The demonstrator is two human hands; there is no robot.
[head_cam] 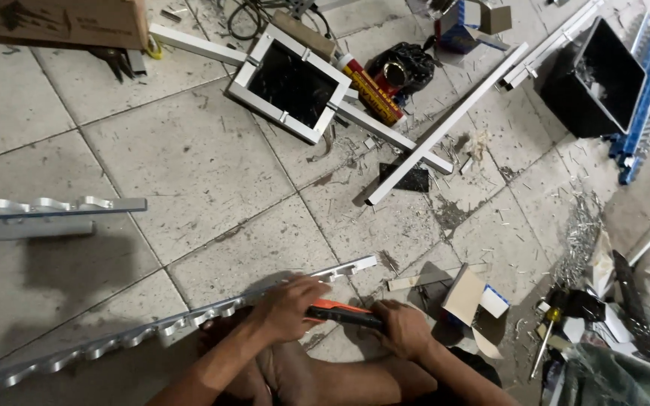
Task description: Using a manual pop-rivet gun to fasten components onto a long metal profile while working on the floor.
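Both sets of fingers are curled tight round the same thing: an orange-and-black handled cutting tool (340, 313), lying roughly level between the two fists. The left hand (289, 307) grips the orange end, knuckles up, and presses down against the long silver aluminium rail with scalloped notches (189, 323) that runs across the floor from the lower left corner up to the hands. The right hand (402, 328) is closed round the black end, just beside a folded piece of brown card (466, 297).

By my reckoning the work on this rail is mid-way at best: the tool sits at the rail's far end, and I cannot tell whether any cut or mark has been made there, since the hands hide the spot. A second, shorter notched silver rail (54, 210) lies well apart on the left, untouched by anyone.

Further out, one square white-framed dark panel (291, 83) looks assembled already, with loose white bars (445, 124) crossed beside it and a red-and-yellow sealant tube (370, 89) touching its edge. Metal shavings (581, 225) litter the grey tiled floor (189, 158), near an open black box (596, 75).
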